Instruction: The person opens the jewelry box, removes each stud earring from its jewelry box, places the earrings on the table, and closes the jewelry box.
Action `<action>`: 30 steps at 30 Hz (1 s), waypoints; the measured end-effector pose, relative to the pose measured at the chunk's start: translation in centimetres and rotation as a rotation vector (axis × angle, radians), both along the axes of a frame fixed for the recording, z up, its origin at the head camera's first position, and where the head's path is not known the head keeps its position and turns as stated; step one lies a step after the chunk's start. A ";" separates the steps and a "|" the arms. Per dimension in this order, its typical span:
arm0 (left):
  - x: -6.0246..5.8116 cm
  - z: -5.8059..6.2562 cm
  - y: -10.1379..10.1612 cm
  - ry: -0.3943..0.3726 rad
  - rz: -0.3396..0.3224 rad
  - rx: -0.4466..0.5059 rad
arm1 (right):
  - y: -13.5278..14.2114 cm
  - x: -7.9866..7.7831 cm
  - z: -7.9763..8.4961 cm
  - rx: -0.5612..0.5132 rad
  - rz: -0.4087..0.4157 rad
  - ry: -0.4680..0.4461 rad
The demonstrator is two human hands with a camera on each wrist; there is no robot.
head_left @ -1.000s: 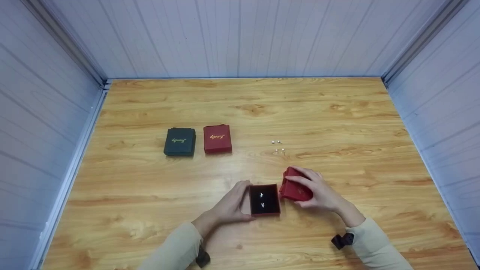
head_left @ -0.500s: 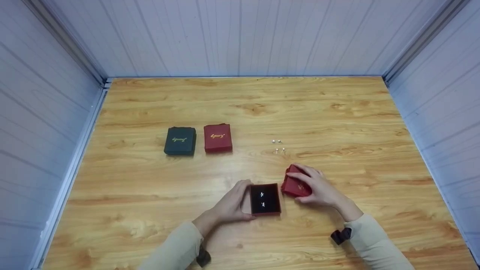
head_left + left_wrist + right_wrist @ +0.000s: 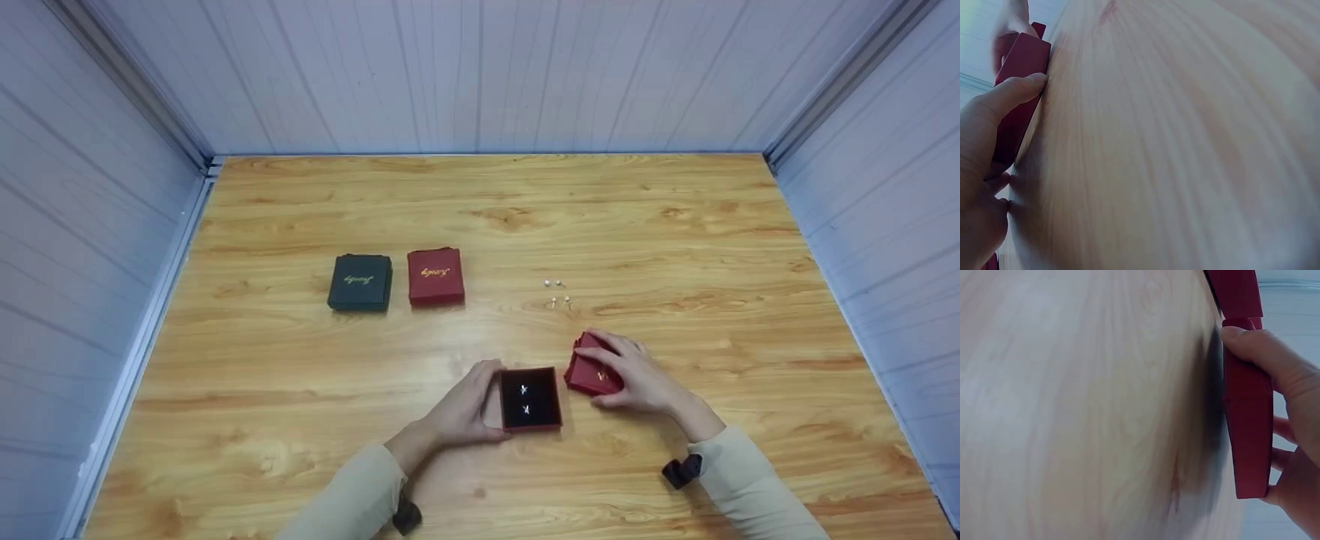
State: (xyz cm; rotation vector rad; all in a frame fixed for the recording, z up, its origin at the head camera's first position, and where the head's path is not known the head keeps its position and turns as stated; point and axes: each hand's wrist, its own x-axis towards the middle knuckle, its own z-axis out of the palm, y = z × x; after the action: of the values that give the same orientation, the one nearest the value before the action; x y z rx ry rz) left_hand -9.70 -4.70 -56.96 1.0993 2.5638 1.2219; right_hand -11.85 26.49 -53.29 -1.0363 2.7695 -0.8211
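An open red jewelry box base (image 3: 550, 421) with a black insert lies in front of the person; two small silvery star-like earrings (image 3: 524, 390) sit in the insert. My left hand (image 3: 463, 409) grips its left side, thumb at the near corner and fingers at the far one. In the left wrist view, the thumb presses along the box's red wall (image 3: 1024, 56). Just right of the base, my right hand (image 3: 637, 379) holds the red lid (image 3: 589, 367), tilted, with gold lettering partly hidden by the fingers. The right wrist view shows the lid (image 3: 1249, 444) close over the table, right beside the base.
A dark green box (image 3: 360, 283) and a closed red box (image 3: 436, 277) with gold lettering stand at the back left. Several small stud earrings (image 3: 559, 283) lie on the wooden table (image 3: 675, 240) beyond the right hand. Pale panel walls (image 3: 480, 75) enclose the back and sides.
The right hand has shifted the lid slightly away from the person and to the right, leaving a little more gap to the base. The left hand and base have hardly moved.
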 end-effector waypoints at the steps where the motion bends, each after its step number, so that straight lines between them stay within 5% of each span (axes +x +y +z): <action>1: 0.0 0.0 0.0 0.002 0.001 -0.003 | 0.0 0.0 -0.1 0.003 -0.002 -0.004; 30: 0.0 0.2 -0.1 0.024 0.009 -0.020 | 0.3 0.1 -0.2 0.003 -0.023 -0.051</action>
State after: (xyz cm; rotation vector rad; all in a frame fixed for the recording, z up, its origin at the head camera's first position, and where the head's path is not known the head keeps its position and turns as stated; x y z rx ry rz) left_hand -9.72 -4.84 -56.79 1.1069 2.5953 1.1893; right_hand -11.76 26.79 -53.49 -0.9716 2.7440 -0.8345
